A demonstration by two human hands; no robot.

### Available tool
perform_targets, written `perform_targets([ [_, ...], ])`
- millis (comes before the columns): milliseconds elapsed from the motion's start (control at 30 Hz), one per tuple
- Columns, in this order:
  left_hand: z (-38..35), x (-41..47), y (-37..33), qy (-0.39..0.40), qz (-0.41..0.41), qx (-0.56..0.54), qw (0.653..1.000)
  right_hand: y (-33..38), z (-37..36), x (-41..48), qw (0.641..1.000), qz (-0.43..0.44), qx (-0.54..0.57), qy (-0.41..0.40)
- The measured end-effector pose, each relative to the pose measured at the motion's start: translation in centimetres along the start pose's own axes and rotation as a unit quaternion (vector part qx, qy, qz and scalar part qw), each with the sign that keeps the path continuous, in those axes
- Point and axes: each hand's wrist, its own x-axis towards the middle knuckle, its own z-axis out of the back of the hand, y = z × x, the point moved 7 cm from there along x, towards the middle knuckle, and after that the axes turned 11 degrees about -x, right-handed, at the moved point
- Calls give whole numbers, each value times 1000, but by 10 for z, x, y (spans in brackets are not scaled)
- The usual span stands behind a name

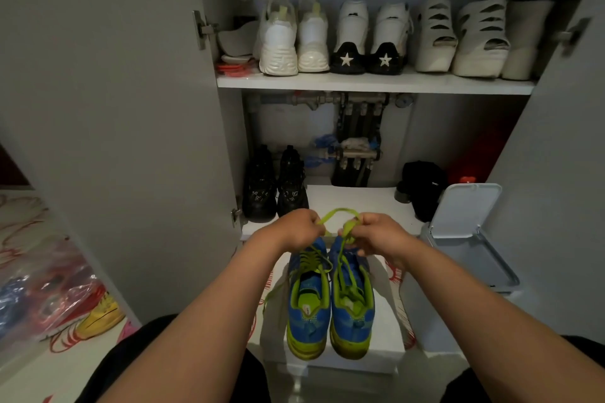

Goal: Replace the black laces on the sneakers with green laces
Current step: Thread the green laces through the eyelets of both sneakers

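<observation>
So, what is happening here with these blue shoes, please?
A person faces an open shoe cabinet. The left hand and the right hand each pinch a green lace above the toes of two blue sneakers, which stand side by side on a white box. The lace seems to run down into the sneaker on the right. Both sneakers show green lacing, and no black lace is visible on them.

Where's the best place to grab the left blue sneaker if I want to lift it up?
Probably the heel collar of the left blue sneaker, reaching from the near side and above: its heel faces the camera, its opening faces up, and the green lace crowds the toe end.
</observation>
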Motion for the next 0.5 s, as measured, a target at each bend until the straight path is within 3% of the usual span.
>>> perform_targets([
  [100,-15,-3,-17,21,17,-129,991,10,10,-3,996,-7,88,-17],
  [300,-45,-5,-31,92,19,-285,954,24,19,-12,991,32,124,-21],
  [500,-42,-8,-33,110,30,-410,905,17,11,-14,998,12,58,6],
])
